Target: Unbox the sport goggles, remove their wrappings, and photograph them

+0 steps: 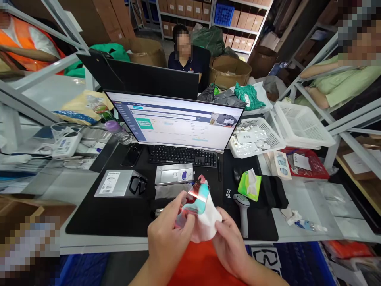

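Observation:
My left hand (168, 230) is closed on a shiny sunglasses lens (201, 195) with red and turquoise reflections, above the front of the desk. A white wiping cloth (211, 222) lies against the lens, and my right hand (230, 240) pinches its right side. The cloth hides part of the lens. Just beyond my hands are an open white box (174, 174) and a greyish pouch (169, 192). To the left, a grey box (111, 183) carries a white label, with a black glasses frame (137, 185) at its right end.
A monitor (178, 123) stands behind a black keyboard (184, 155). Right of my hands are a barcode scanner (243, 212), a green tissue pack (249, 186) and a white basket (258, 137) of packets. A person (184, 59) sits across; others are at both sides.

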A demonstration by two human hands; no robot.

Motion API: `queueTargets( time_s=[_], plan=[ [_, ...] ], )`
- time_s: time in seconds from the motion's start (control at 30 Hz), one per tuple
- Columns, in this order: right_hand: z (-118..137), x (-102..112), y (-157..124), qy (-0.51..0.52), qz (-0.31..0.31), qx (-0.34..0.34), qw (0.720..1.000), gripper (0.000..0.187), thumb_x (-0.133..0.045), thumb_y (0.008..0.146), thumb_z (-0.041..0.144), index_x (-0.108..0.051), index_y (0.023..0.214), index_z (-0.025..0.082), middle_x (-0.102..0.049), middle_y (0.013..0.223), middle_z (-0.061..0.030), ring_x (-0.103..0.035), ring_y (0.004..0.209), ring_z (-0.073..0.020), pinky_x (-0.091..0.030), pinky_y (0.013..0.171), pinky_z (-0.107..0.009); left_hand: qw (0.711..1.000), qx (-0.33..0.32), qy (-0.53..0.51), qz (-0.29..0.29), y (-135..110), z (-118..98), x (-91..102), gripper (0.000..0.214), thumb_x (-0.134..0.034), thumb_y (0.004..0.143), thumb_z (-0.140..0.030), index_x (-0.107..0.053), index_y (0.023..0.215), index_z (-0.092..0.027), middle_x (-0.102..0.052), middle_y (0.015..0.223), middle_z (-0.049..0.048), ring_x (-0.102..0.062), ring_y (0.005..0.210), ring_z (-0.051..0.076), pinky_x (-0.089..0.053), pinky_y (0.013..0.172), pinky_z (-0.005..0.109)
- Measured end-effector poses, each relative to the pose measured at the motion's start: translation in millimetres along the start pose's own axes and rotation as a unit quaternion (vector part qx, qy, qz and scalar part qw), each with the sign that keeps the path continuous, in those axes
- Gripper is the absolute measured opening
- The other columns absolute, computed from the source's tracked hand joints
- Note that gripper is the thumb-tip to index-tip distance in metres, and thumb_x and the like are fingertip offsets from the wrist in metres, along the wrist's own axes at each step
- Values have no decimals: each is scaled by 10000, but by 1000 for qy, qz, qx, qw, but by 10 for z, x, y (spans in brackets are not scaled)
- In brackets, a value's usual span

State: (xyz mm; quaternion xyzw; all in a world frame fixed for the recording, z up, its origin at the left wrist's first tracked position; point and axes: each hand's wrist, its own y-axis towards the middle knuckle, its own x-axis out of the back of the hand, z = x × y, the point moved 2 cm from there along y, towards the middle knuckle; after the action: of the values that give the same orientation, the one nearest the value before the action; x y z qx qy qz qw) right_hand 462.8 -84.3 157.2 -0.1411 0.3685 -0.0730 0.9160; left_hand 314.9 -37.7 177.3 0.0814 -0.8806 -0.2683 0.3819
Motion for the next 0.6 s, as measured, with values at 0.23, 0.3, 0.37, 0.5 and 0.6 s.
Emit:
queueTargets(
  time_s=[0.23,0.3,0.37,0.5,0.6],
  plan=[
    [-66,-24,249,-91,43,39,994,252,-824,740,436,-700,757,217,-670,665,-4,-576,568,-151,-481,564,-271,997,-49,46,-29,15,-24,7,393,-649,830,-129,-640,1222,-147,-792,999,83,-753,750,167,-574,697,224],
    [-107,-50,312,-106,-2,55,993,262,-861,696,361,-652,705,204,-652,625,16,-547,527,-123,-462,530,-244,994,-80,64,-34,20,-33,4,424,-652,832,-110,-621,1253,-144,-794,999,86,-756,750,166,-566,696,219],
    [-106,-116,335,-105,-47,73,991,323,-892,629,276,-581,680,205,-640,614,34,-545,531,-115,-464,526,-231,992,-103,68,-31,19,-33,7,443,-656,840,-107,-606,1278,-154,-795,1000,84,-758,742,163,-564,700,217],
    [-23,-259,296,-76,-84,105,988,518,-877,560,143,-370,627,231,-538,537,93,-477,489,-85,-428,482,-194,993,-106,39,-27,15,-7,53,481,-676,852,-134,-581,1321,-181,-796,1006,68,-754,709,153,-570,694,215],
    [-7,-256,265,-69,-88,78,991,564,-867,555,131,-314,601,232,-518,504,98,-424,453,-67,-386,442,-178,991,-125,30,-23,17,7,84,519,-703,839,-116,-570,1340,-155,-800,954,71,-741,663,143,-559,676,214]
  ],
)
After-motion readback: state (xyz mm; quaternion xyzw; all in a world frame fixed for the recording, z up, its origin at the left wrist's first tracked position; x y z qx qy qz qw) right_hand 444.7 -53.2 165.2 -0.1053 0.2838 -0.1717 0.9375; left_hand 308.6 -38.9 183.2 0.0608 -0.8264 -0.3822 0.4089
